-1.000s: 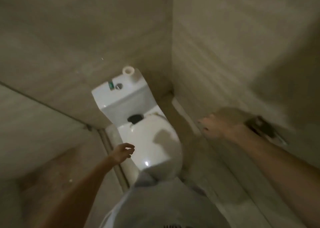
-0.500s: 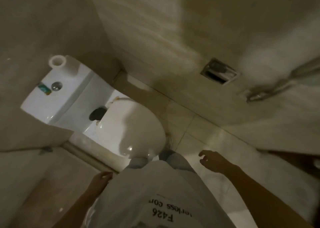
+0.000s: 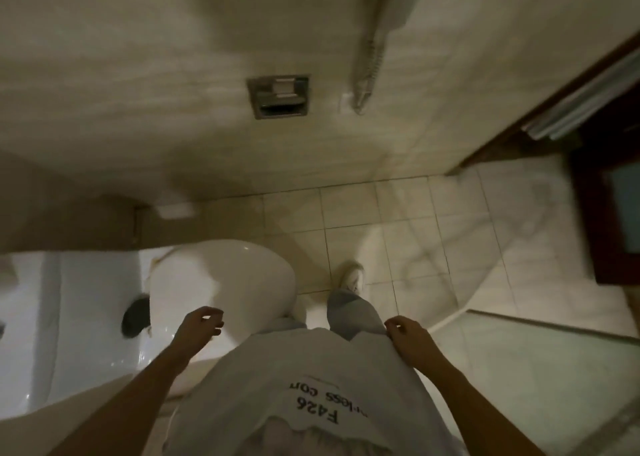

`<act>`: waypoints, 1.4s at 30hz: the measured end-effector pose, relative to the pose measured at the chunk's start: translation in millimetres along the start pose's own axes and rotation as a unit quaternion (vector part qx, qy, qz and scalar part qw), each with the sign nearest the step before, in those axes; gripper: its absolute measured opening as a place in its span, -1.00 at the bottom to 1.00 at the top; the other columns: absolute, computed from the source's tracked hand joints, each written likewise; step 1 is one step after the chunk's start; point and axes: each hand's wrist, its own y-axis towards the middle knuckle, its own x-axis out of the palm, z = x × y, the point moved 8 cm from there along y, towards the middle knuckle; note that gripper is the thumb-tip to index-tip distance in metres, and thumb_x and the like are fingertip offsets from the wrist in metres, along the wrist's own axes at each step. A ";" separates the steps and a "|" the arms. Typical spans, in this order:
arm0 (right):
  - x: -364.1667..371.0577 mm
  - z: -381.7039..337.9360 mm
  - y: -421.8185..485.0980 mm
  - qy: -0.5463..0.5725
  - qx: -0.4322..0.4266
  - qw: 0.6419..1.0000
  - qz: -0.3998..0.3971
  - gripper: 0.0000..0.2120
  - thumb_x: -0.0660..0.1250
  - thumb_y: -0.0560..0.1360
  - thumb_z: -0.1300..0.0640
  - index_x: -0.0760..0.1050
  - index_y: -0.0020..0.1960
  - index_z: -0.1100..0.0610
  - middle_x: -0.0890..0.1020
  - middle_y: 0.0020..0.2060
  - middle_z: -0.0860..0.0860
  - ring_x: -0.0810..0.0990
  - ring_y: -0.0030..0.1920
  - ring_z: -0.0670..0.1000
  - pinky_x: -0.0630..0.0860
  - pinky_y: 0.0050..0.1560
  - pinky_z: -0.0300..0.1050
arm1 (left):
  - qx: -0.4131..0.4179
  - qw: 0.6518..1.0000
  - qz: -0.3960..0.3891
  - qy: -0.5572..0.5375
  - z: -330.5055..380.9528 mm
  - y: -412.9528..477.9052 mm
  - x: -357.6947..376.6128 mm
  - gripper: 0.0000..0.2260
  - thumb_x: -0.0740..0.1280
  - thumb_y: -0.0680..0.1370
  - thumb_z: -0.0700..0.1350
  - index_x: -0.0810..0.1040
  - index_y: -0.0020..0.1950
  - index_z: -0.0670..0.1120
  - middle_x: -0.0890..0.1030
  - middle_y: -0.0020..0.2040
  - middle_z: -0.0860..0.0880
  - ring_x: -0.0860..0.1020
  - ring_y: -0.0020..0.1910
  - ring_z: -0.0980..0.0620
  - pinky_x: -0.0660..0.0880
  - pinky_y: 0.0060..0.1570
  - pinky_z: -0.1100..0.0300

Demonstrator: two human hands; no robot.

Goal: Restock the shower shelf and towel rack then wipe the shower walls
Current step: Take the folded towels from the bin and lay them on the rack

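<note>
My left grip (image 3: 201, 324) hangs loosely curled, grasping nothing, over the closed toilet lid (image 3: 225, 275). My right grip (image 3: 408, 338) is just as slack and bare, just beside my grey shirt (image 3: 311, 369). The tiled wall (image 3: 121, 74) stands ahead, well apart from both grips. A metal holder (image 3: 278, 97) is set into it; I cannot tell what it holds. The wall looks pale beige, faintly streaked, with a corded handset (image 3: 372, 50) hanging on it.
</note>
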 end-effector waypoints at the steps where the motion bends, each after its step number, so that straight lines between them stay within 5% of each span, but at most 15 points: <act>1: 0.7 13.3 -3.3 0.034 0.013 0.999 0.012 -0.74 0.13 0.68 0.06 0.56 0.21 0.06 0.63 0.13 0.04 0.56 0.06 -0.01 0.46 0.12 -0.13 | 0.010 1.000 -0.008 0.015 18.6 1.6 6.1 -0.83 0.31 0.63 -0.15 0.60 0.17 -0.18 0.68 -0.03 -0.19 0.62 -0.15 -0.10 0.48 -0.13 0.11; 14: -34.7 154.4 26.2 0.228 0.131 0.965 -0.020 -0.81 0.24 0.64 0.13 0.56 0.19 0.09 0.61 0.23 0.12 0.59 0.20 0.13 0.50 0.27 0.00 | 0.098 0.971 -0.085 0.200 240.3 -9.0 148.0 -0.85 0.33 0.63 -0.13 0.59 0.18 -0.09 0.66 0.06 -0.16 0.64 -0.02 -0.08 0.50 -0.10 0.17; 19: -112.2 170.7 52.2 0.399 0.142 0.904 0.061 -0.86 0.32 0.60 0.14 0.57 0.13 0.12 0.67 -0.06 0.05 0.68 -0.09 0.05 0.60 0.08 0.04 | 0.104 0.959 -0.101 0.244 304.1 -9.1 205.9 -0.86 0.30 0.65 -0.15 0.57 0.19 -0.07 0.65 0.06 -0.12 0.62 0.03 -0.08 0.51 -0.10 0.19; 24: -199.5 179.4 61.2 0.518 0.118 0.839 0.116 -0.80 0.31 0.61 0.17 0.57 0.19 0.19 0.65 0.03 0.13 0.66 -0.13 0.04 0.53 -0.07 -0.06 | 0.104 0.935 -0.118 0.318 355.5 10.3 248.0 -0.85 0.30 0.64 -0.10 0.61 0.18 -0.03 0.68 0.06 -0.12 0.67 -0.01 -0.07 0.57 0.01 0.01; 29: -272.1 220.2 71.6 0.574 0.126 0.789 0.180 -0.85 0.29 0.60 0.21 0.57 0.14 0.17 0.66 -0.02 0.15 0.64 -0.18 0.04 0.44 -0.11 -0.03 | 0.108 0.915 -0.119 0.371 427.5 31.4 297.8 -0.80 0.30 0.65 -0.14 0.59 0.22 -0.17 0.66 0.02 -0.19 0.64 -0.02 -0.14 0.55 0.04 0.00; 34: -295.9 272.7 75.2 0.556 0.204 0.775 0.221 -0.79 0.29 0.61 0.14 0.57 0.21 0.16 0.68 0.03 0.13 0.69 -0.09 0.08 0.57 -0.04 -0.06 | 0.117 0.879 -0.171 0.430 524.5 45.2 386.1 -0.82 0.29 0.65 -0.17 0.59 0.19 -0.22 0.65 -0.03 -0.21 0.61 -0.12 -0.11 0.51 -0.19 0.14; 37: -283.8 295.7 72.3 0.549 0.283 0.759 0.206 -0.81 0.31 0.60 0.10 0.58 0.18 0.09 0.68 0.09 0.11 0.69 0.02 0.12 0.61 0.13 0.02 | 0.163 0.862 -0.183 0.443 605.0 54.2 460.1 -0.79 0.30 0.65 -0.12 0.59 0.20 -0.21 0.66 0.00 -0.18 0.63 -0.07 -0.10 0.51 -0.14 0.13; 42: -275.8 281.9 64.1 0.564 0.322 0.736 0.191 -0.90 0.31 0.59 0.13 0.56 0.04 -0.05 0.70 -0.13 0.03 0.69 0.00 0.13 0.55 -0.02 -0.06 | 0.239 0.840 -0.244 0.422 731.5 17.2 597.6 -0.84 0.28 0.65 -0.16 0.59 0.18 -0.15 0.65 0.03 -0.18 0.62 0.00 -0.11 0.49 0.08 0.04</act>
